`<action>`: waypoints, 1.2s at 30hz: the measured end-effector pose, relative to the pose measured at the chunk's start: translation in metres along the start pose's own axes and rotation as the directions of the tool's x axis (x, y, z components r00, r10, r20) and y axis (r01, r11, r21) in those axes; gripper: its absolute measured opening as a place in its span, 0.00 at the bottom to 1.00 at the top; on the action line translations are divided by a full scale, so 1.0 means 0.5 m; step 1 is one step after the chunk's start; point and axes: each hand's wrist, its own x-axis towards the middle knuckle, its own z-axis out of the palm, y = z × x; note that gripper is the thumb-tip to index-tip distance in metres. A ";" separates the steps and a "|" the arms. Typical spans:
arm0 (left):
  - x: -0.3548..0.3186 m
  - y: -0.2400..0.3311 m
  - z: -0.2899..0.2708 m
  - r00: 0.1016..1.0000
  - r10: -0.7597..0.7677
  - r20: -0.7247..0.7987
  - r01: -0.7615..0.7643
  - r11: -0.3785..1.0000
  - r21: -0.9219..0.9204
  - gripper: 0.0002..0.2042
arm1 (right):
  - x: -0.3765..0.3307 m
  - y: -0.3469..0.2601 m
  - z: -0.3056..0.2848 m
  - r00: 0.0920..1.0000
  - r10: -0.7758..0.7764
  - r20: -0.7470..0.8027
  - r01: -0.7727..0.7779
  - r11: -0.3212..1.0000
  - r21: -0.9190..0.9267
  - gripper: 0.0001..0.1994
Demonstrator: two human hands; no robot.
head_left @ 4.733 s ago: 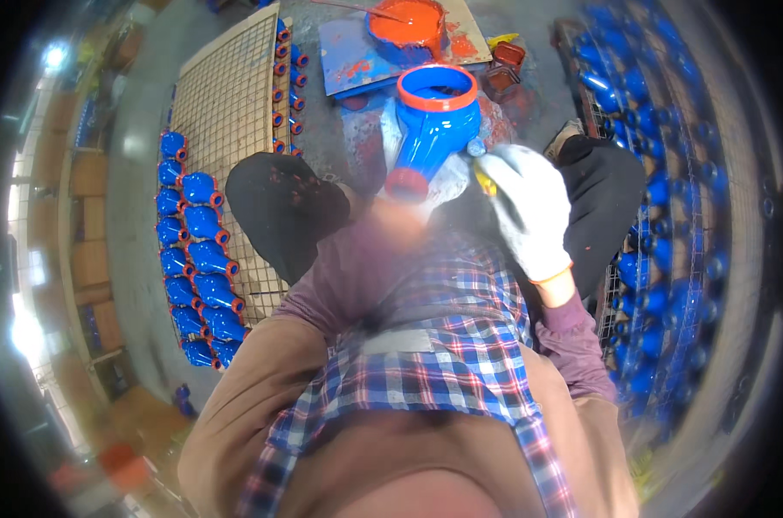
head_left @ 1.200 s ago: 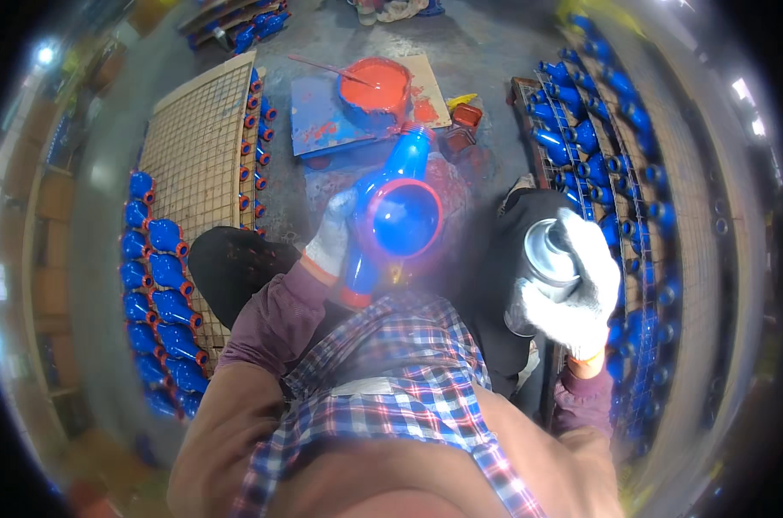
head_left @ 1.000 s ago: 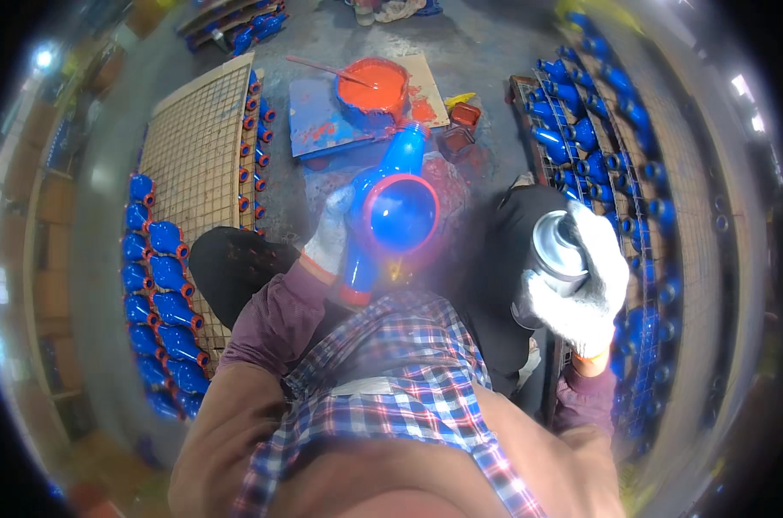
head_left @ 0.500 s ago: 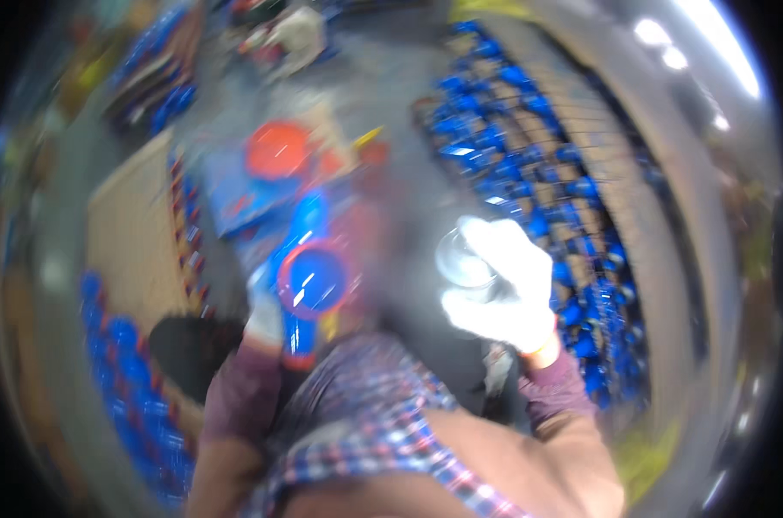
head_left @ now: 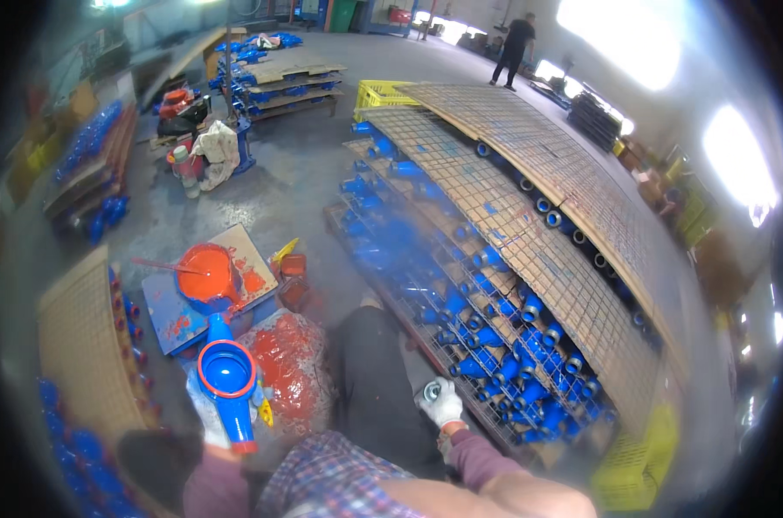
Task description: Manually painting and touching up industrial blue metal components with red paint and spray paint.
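My left hand (head_left: 208, 413), in a whitish glove, is closed round a blue water meter housing (head_left: 228, 369). The round bowl of the housing faces up, its rim is red, and its lower pipe end is red too. Off to the right, my gloved right hand (head_left: 445, 406) grips a small round grey piece (head_left: 432, 391) whose kind I cannot make out. That hand is beside the rack's lower edge. Beyond the left hand stands a pot of red paint (head_left: 208, 273) with a stick across it, on a paint-smeared board (head_left: 252, 260).
A mesh rack (head_left: 460, 186) with stacked layers of blue housings (head_left: 529, 363) fills the right side. A red-smeared plastic-looking bundle (head_left: 289, 371) lies by my legs. At left is another mesh-topped board (head_left: 85, 345). A person (head_left: 515, 50) stands far back.
The view has sharpened and swung. My right hand with the round piece has moved lower, beside the rack. My left hand still holds the housing, now lower and further left.
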 end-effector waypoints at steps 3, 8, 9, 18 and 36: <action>0.001 0.002 0.000 0.994 0.036 -0.105 -0.034 0.999 0.018 0.41 | -0.033 0.057 0.062 0.952 0.300 0.053 -0.300 0.954 -0.005 0.42; 0.007 0.009 -0.015 0.990 0.116 -0.078 -0.113 0.992 0.052 0.39 | -0.021 -0.016 -0.023 0.985 0.166 -0.048 -0.167 0.986 -0.022 0.37; 0.008 0.010 -0.014 0.986 0.109 -0.125 -0.106 0.994 0.026 0.38 | -0.010 -0.060 -0.063 0.969 0.080 -0.236 -0.066 0.996 0.066 0.32; -0.003 0.017 0.012 0.960 0.280 0.014 -0.280 0.960 0.016 0.24 | -0.063 -0.533 -0.284 0.467 -0.836 -0.288 0.870 0.376 0.319 0.16; -0.024 0.033 -0.078 0.971 0.238 -0.031 -0.226 0.951 0.210 0.42 | -0.098 -0.669 -0.170 0.123 -0.929 -0.348 0.990 0.090 0.108 0.18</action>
